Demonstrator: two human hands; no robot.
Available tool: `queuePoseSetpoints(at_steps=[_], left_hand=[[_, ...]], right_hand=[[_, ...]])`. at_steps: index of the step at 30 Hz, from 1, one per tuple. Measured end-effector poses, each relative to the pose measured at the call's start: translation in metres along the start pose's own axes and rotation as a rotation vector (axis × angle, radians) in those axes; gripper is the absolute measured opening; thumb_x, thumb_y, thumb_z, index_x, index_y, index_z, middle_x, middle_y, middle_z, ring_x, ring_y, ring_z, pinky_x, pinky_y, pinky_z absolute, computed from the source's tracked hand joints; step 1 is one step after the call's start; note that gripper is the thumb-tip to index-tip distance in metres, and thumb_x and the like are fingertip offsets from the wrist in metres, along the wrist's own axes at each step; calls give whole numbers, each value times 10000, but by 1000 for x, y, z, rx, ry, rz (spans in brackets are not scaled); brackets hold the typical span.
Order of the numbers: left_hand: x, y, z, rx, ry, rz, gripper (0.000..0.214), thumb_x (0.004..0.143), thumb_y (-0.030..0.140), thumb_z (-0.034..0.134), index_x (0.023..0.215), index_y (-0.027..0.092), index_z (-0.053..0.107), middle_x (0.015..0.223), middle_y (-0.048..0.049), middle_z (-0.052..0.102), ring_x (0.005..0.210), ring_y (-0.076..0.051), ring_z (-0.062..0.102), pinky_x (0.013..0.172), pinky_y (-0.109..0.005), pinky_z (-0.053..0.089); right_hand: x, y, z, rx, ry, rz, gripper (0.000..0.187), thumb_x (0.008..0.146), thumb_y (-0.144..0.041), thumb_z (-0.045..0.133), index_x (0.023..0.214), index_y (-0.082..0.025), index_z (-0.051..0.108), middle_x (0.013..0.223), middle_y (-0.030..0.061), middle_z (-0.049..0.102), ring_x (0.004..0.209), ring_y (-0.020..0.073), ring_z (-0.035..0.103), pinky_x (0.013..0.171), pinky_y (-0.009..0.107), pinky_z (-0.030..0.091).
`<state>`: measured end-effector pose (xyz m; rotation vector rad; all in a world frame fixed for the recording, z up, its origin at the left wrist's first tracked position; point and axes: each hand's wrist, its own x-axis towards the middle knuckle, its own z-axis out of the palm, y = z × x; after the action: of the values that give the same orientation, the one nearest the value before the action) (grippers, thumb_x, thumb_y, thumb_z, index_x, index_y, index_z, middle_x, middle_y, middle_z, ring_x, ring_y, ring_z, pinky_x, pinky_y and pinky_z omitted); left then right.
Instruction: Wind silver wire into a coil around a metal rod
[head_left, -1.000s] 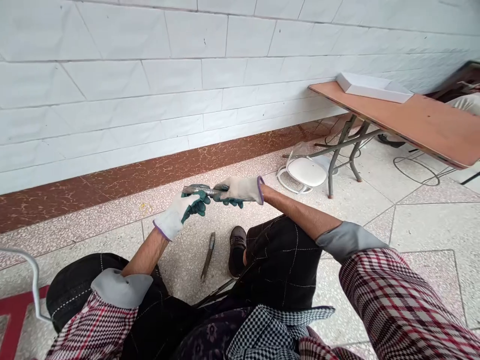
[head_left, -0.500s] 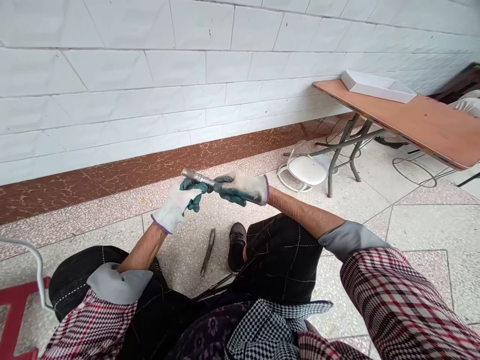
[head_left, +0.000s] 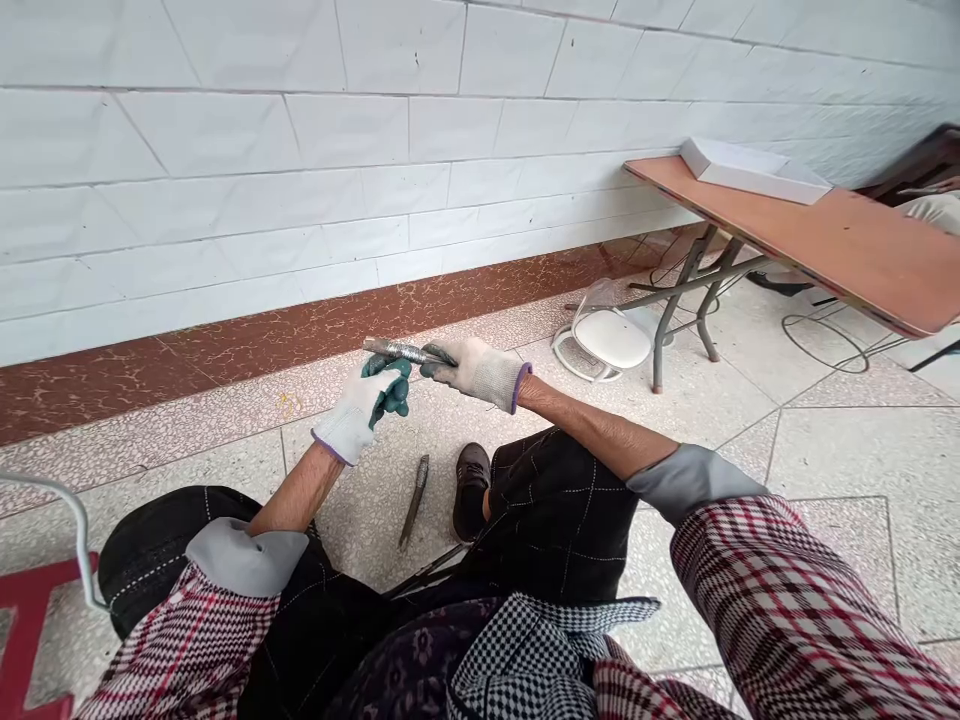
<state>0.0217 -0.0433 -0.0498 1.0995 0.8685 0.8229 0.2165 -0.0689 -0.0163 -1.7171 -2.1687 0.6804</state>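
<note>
A grey-brown rod with silvery wire coiled round it (head_left: 405,351) is held up in front of me, slightly tilted, its bare end pointing left. My right hand (head_left: 472,370), in a white glove with green coating, is closed round the rod's right end. My left hand (head_left: 381,395), gloved alike, has its fingers curled against the underside of the coiled part; its exact grip is partly hidden. On the floor between my feet lies a similar rod (head_left: 415,503) with shiny coils at its upper end.
To the right stands a brown folding table (head_left: 840,235) with a white open box (head_left: 754,172) on it. A small white chair (head_left: 611,338) is beside its legs. A cable loop (head_left: 825,350) lies underneath. A red stool (head_left: 45,620) is at lower left, a tiled wall (head_left: 285,200) ahead.
My right hand has turned and lifted a little round the rod's right end. The rod stays nearly in place, and my left hand has shifted slightly beneath it.
</note>
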Motion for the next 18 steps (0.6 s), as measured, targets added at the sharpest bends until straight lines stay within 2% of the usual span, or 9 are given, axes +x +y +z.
queuePoseSetpoints(at_steps=[3,5,8,13,16,18], left_hand=[[0,2,0,1,24,15,209,681,252,643,854,139,669,550,23,575,446,-110,499,426,-241,463],[0,2,2,48,32,18,238,706,241,617,893,120,698,539,12,593,428,-107,498,412,-227,426],[1,-1,7,106,8,-7,203,726,234,621,880,126,699,503,15,582,386,-103,488,376,-217,345],[1,-7,9,119,-14,-28,179,705,220,621,848,137,692,487,28,567,374,-99,466,375,-217,362],[-2,-6,8,146,-26,-45,181,696,204,595,837,140,689,475,37,549,369,-99,446,368,-214,363],[-4,-5,8,189,-70,-32,175,713,195,587,838,141,697,486,32,554,380,-101,455,374,-212,368]], right_hand=[[-1,3,-5,0,50,20,174,993,-326,567,995,-168,639,802,9,614,693,135,505,634,269,326],[0,7,-6,39,59,31,178,990,-328,560,954,-166,624,773,7,592,683,133,495,628,268,331],[5,11,-5,137,43,93,199,977,-352,556,893,-177,595,693,-15,526,609,116,453,563,256,310],[13,24,-13,245,104,225,192,943,-357,593,868,-180,592,654,-20,513,510,92,425,461,230,293],[13,43,-35,357,246,282,149,931,-316,619,928,-170,648,652,-14,524,487,91,417,425,222,297],[11,59,-52,523,460,342,146,904,-279,661,970,-149,663,618,-24,497,475,97,399,406,227,301]])
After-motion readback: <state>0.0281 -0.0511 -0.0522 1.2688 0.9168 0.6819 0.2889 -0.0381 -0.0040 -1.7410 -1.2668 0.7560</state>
